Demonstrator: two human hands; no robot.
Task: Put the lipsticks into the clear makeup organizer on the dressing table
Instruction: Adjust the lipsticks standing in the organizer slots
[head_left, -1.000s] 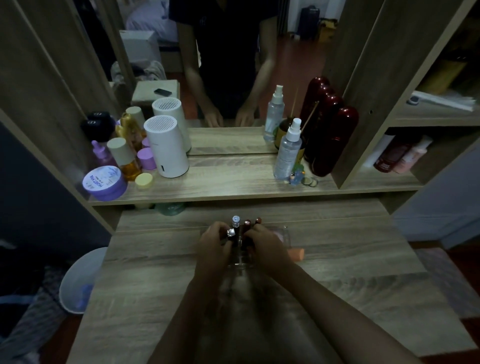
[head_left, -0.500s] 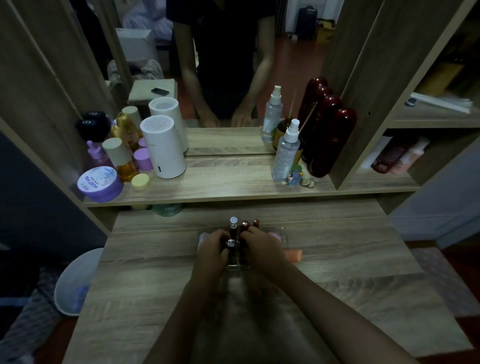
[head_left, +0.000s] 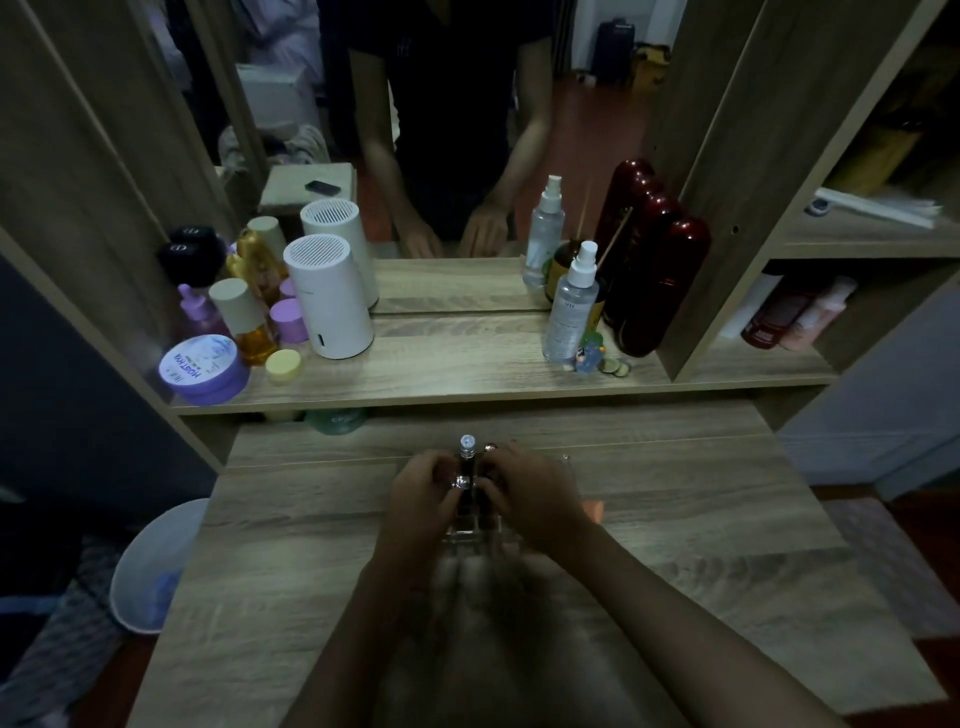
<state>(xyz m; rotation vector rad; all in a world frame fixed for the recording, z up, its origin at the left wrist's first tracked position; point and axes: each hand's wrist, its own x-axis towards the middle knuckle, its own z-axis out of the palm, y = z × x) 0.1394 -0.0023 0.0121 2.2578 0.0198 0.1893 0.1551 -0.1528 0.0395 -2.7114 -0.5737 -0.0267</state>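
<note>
Clear makeup organizer (head_left: 470, 532), one, lower centre of frame on the dressing table (head_left: 701, 499). Lipsticks (head_left: 467, 454): about three upright tubes visible inside it, count uncertain in the dim light. Left hand (head_left: 423, 491) and right hand (head_left: 530, 493), fingers curled around the front silver-capped tube (head_left: 461, 482).

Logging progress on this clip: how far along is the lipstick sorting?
Done: several dark lipstick tubes stand upright in the clear plastic makeup organizer. In hand: the left hand and right hand close around a silver-capped lipstick at its slots. Left: seating that one; no loose lipsticks show on the wooden dressing table.
</note>
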